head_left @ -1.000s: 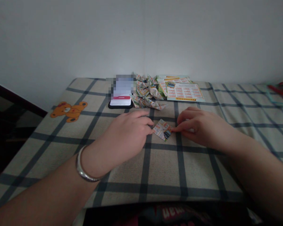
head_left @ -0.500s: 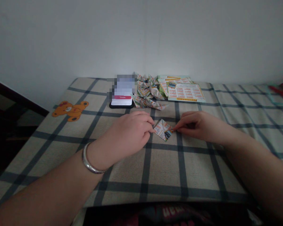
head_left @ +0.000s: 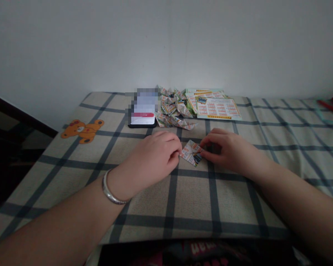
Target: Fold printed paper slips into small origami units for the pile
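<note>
A small printed paper (head_left: 191, 152), folded into a diamond-like square with crease lines, lies on the checked tablecloth between my hands. My left hand (head_left: 161, 153) pinches its left corner, the thumb and fingertips closed together there. At the right corner, my right hand (head_left: 224, 147) holds the edge between thumb and index finger. A silver bangle (head_left: 111, 190) is round my left wrist. Just beyond lie several folded paper pieces (head_left: 174, 107) of similar print, heaped together.
A phone (head_left: 144, 111) with a lit, partly blurred screen lies left of the folded pieces. Flat printed sheets (head_left: 218, 108) are stacked to their right. An orange bear picture (head_left: 83, 130) is at the left of the tablecloth (head_left: 194, 199). Behind stands a white wall (head_left: 166, 44).
My right hand has shifted slightly left over the paper's right corner, which looks lifted or bent inward. My left fingers have curled closer together at the left corner.
</note>
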Tool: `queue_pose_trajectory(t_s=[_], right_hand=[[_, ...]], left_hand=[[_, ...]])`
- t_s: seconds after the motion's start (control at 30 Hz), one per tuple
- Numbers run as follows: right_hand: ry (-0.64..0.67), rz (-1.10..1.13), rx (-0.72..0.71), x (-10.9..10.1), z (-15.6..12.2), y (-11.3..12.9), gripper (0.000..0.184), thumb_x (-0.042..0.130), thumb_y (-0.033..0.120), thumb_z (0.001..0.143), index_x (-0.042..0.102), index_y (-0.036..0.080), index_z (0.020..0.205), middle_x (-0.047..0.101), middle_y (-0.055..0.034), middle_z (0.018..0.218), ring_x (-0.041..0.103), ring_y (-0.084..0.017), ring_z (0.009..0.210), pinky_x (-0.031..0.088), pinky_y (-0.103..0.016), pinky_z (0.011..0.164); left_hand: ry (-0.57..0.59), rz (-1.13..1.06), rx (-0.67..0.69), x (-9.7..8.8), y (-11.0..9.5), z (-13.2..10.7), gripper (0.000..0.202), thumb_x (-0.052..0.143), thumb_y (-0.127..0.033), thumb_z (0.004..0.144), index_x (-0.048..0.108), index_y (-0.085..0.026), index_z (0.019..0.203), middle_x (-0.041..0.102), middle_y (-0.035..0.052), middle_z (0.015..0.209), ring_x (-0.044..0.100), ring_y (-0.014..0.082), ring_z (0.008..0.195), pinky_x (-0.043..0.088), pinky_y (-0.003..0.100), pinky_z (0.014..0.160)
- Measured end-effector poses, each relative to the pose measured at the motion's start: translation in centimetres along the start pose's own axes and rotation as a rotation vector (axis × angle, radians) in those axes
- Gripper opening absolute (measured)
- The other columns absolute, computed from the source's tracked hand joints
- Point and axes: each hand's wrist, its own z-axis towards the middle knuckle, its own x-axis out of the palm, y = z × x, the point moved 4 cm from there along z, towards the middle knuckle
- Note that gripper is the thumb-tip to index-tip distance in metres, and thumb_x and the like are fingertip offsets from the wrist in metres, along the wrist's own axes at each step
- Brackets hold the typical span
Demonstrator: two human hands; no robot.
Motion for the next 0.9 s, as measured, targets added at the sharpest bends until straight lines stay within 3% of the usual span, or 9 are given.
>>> queue_pose_trajectory(t_s=[0.13, 0.27, 0.47, 0.6, 0.8, 0.9], right_hand=[[-0.007, 0.008, -0.044, 0.1, 0.1, 0.2, 0.011, 0.064, 0.029, 0.082, 0.067, 0.020, 0.088, 0.060, -0.0035, 0.085, 0.055, -0.015, 0.072, 0.042, -0.026, 0.060], [-0.008, 0.023, -0.077, 0.2, 0.2, 0.4, 0.006, 0.064, 0.025, 0.082, 0.066, 0.019, 0.083, 0.060, -0.0033, 0.082, 0.055, -0.015, 0.073, 0.042, -0.026, 0.062], [-0.028, 0.048, -0.051, 0.1, 0.3, 0.4, 0.004, 0.064, 0.023, 0.081, 0.064, 0.019, 0.081, 0.062, -0.0017, 0.076, 0.055, -0.014, 0.070, 0.040, -0.025, 0.061], [-0.043, 0.155, 0.025, 0.0, 0.1, 0.5, 0.005, 0.061, 0.024, 0.083, 0.061, 0.020, 0.080, 0.060, 0.0021, 0.066, 0.053, -0.011, 0.058, 0.036, -0.023, 0.052], [-0.272, 0.082, -0.085, -1.4, -0.6, 2.0, 0.007, 0.065, 0.024, 0.082, 0.063, 0.020, 0.088, 0.062, -0.0007, 0.075, 0.056, -0.014, 0.068, 0.043, -0.025, 0.061], [-0.305, 0.038, -0.112, -1.6, -0.9, 2.5, 0.011, 0.066, 0.024, 0.083, 0.066, 0.021, 0.094, 0.063, -0.0011, 0.074, 0.057, -0.015, 0.071, 0.043, -0.027, 0.064]], left_hand=[[-0.062, -0.010, 0.004, 0.2, -0.1, -0.1, 0.010, 0.055, -0.017, 0.086, 0.060, -0.016, 0.095, 0.063, 0.0063, 0.106, 0.055, 0.0221, 0.108, 0.046, 0.043, 0.099], [-0.118, -0.002, 0.049, 0.7, -0.3, -0.4, 0.018, 0.058, -0.021, 0.086, 0.057, -0.017, 0.103, 0.061, 0.0079, 0.117, 0.048, 0.0246, 0.124, 0.039, 0.047, 0.109], [-0.126, -0.079, 0.015, 0.6, -0.2, -0.3, 0.034, 0.058, -0.024, 0.088, 0.054, -0.017, 0.121, 0.059, 0.0096, 0.125, 0.048, 0.0239, 0.127, 0.041, 0.046, 0.109], [-0.209, -0.163, 0.031, -0.3, -0.5, -0.2, 0.036, 0.060, -0.027, 0.089, 0.054, -0.018, 0.123, 0.061, 0.0064, 0.125, 0.054, 0.0184, 0.121, 0.045, 0.039, 0.105], [-0.359, -0.139, 0.047, -1.4, -1.1, -0.5, 0.030, 0.061, -0.019, 0.088, 0.059, -0.020, 0.118, 0.067, 0.0034, 0.115, 0.061, 0.0165, 0.109, 0.049, 0.036, 0.099], [-0.388, -0.137, 0.048, -1.7, -1.2, -0.5, 0.026, 0.061, -0.017, 0.087, 0.061, -0.019, 0.113, 0.069, 0.0033, 0.110, 0.062, 0.0163, 0.105, 0.049, 0.035, 0.096]])
